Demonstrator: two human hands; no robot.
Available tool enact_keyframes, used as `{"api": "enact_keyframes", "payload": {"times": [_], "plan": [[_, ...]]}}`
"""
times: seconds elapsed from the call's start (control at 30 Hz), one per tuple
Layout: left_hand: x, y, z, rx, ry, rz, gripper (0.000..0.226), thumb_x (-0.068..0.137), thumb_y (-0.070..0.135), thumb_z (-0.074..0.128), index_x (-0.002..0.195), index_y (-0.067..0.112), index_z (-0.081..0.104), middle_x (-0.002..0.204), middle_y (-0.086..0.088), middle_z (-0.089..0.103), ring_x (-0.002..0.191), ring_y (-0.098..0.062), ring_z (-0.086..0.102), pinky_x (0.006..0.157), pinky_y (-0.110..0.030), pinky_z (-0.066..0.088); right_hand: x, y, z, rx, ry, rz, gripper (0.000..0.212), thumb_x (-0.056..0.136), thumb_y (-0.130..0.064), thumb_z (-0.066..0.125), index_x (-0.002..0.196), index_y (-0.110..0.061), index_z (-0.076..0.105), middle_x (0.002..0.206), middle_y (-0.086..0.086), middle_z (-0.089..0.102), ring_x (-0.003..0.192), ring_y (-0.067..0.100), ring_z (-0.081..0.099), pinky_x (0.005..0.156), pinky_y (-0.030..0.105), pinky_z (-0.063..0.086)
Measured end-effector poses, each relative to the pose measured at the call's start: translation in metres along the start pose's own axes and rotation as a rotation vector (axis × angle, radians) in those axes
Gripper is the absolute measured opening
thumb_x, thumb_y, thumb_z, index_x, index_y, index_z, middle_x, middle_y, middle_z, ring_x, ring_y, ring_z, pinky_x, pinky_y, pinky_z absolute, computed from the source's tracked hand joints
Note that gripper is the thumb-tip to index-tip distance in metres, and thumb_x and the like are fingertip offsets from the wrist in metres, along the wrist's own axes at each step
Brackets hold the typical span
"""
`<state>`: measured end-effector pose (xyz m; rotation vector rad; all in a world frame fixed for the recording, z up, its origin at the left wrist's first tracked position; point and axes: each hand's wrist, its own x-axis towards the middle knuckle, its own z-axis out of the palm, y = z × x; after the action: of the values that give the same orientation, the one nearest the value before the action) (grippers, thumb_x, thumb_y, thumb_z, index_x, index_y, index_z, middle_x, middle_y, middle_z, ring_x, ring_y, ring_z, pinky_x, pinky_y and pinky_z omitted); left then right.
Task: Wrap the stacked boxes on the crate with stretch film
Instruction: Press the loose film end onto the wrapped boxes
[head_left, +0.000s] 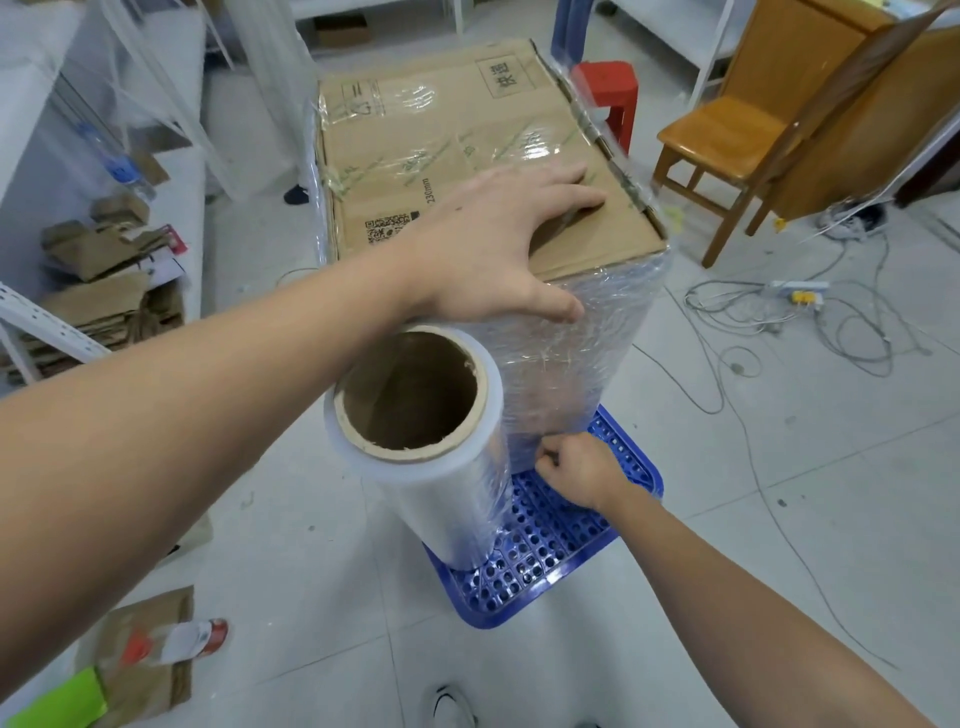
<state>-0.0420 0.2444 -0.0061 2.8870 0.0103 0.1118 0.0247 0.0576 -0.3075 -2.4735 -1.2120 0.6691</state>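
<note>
I am looking down at my left hand (498, 244), which is lying flat with its fingers spread wide on the top of the stacked boxes (467, 171), the thumb hanging over the near top edge against the film-covered side. Under the palm the cardboard is showing a printed code and some lettering, and glossy stretch film (587, 353) is clinging around the sides of the stack below the thumb.

My right hand (576, 470) is sitting low, well below the left one, with its fingers curled in tight at the bottom edge of the wrapped side. It is seeming to pinch the film there, though I cannot tell for certain what the fingertips are gripping. Just to the left of this hand the film roll (431, 457) is standing upright on the blue crate (545, 551), its open cardboard core facing up toward me, and a sheet of film is running from the roll to the stack. The crate's perforated top is showing beneath and in front of the right hand, and the boxes are standing on its far part.

Beyond the left hand's fingertips a red stool (610, 96) is standing beside the stack, and farther right of it a wooden chair (722, 140). Loose cables (779, 312) are lying on the floor to the right of both hands.
</note>
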Motion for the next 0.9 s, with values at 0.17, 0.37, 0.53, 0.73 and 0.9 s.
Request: {"api": "enact_keyframes", "payload": {"times": [0.17,0.37,0.53,0.73,0.9], "plan": [[0.001,0.000,0.001,0.002,-0.002,-0.008,0.104,0.073,0.075,0.069,0.160,0.032,0.035,0.171,0.004,0.023,0.156,-0.015,0.021,0.127,-0.037,0.014,0.012,0.009,-0.002,0.014,-0.005,-0.011,0.023,0.083,-0.028,0.055,0.066,-0.019,0.068,0.060,-0.004,0.065,0.061,0.018,0.058,0.059,0.028,0.047],[0.001,0.001,-0.001,-0.002,-0.001,-0.003,0.103,0.073,0.074,0.069,0.160,0.032,0.035,0.171,0.004,0.022,0.156,-0.015,0.021,0.126,-0.037,0.013,0.012,0.028,0.015,-0.086,-0.336,0.056,0.041,0.093,-0.031,0.054,0.132,-0.021,0.061,0.117,0.005,0.069,0.102,0.025,0.063,0.092,0.035,0.051],[0.002,-0.003,0.003,0.012,0.000,0.005,0.103,0.073,0.078,0.065,0.161,0.033,0.033,0.171,0.005,0.021,0.156,-0.014,0.019,0.126,-0.038,0.013,0.028,0.036,0.034,-0.075,-0.333,0.204,0.043,0.098,-0.033,0.047,0.139,-0.022,0.050,0.133,0.013,0.057,0.112,0.032,0.058,0.098,0.042,0.049],[0.002,-0.003,0.002,0.007,0.011,0.009,0.103,0.072,0.077,0.066,0.160,0.033,0.035,0.171,0.005,0.022,0.156,-0.014,0.021,0.127,-0.040,0.015,0.036,0.042,0.041,-0.276,-0.588,0.296,0.056,0.101,-0.041,0.045,0.143,-0.005,0.037,0.141,0.016,0.046,0.123,0.033,0.050,0.099,0.038,0.043],[0.003,-0.004,0.004,0.002,0.015,0.015,0.104,0.071,0.078,0.064,0.160,0.033,0.035,0.171,0.005,0.023,0.156,-0.013,0.020,0.128,-0.040,0.015,0.045,0.010,0.050,-0.298,-0.612,0.195,0.047,0.104,-0.038,0.043,0.133,-0.002,0.049,0.134,0.016,0.054,0.118,0.031,0.054,0.098,0.037,0.045]]}}
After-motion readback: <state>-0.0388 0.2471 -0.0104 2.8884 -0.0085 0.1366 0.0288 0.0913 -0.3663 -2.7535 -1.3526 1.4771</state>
